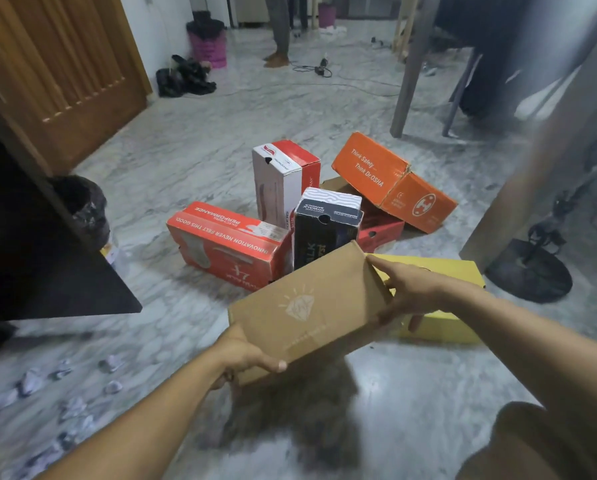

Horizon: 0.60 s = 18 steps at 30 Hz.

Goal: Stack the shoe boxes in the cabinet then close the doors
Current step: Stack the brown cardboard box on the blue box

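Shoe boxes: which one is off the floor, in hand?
The plain brown cardboard box, gripped by the left hand and right hand; the others sit on the floor.

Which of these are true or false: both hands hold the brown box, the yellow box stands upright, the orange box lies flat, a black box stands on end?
1. Both hands hold the brown box. True: left hand and right hand grip its ends.
2. The yellow box stands upright. False: it lies flat on the floor.
3. The orange box lies flat. False: it leans tilted on another box.
4. A black box stands on end. True.
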Motion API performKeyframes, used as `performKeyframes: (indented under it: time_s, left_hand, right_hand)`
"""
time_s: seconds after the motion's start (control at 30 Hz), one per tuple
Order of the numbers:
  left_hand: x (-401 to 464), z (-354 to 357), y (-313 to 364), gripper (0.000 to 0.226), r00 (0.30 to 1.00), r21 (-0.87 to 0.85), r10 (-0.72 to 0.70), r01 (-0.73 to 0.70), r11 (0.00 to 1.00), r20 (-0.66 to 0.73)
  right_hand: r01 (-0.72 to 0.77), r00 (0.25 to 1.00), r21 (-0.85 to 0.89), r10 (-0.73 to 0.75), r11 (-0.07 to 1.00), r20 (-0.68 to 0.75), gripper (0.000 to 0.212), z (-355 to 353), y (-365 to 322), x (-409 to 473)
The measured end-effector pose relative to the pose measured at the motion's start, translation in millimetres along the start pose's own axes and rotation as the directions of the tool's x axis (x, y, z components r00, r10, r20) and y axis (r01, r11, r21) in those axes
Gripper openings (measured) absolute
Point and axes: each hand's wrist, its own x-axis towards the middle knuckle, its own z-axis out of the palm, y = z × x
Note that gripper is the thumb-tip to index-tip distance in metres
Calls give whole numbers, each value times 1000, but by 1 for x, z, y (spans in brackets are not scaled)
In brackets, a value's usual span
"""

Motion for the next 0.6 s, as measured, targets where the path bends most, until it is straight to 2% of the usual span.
performKeyframes:
  time_s: [0.1,0.17,0.27,0.37,0.43,0.53,0.6]
  left_hand:
    - [-18,-34,3,80,999,-1,36,-36,999,-36]
    - [-28,-58,1,85,995,-12,74,-75,997,-72]
    - [-44,-92,-2,111,984,1,142,-143,990,-111]
    - [-62,-123,-5,108,965,10,175,-176,984,-197]
    - [-76,-146,-8,111,945,-14,199,-210,978,-260]
    - [-110,-178,-13,101,917,-39,219,-246,968,-334]
    - [-138,-198,-13,94,895,-50,224,-263,964,-386]
  right_hand:
    - [66,998,33,-65,997,-4,120,-7,-27,-7]
    - [130,991,33,-130,991,-13,110,-11,-46,-11]
    - [214,977,35,-214,976,-2,91,-18,-76,-17]
    - [292,956,23,-292,956,7,81,-22,-110,-25]
    - [318,948,21,-317,948,-17,86,-24,-132,-28]
    - [383,923,-41,-384,923,-37,113,-22,-166,-33]
    - [435,898,-95,-440,895,-33,109,-20,-191,-34]
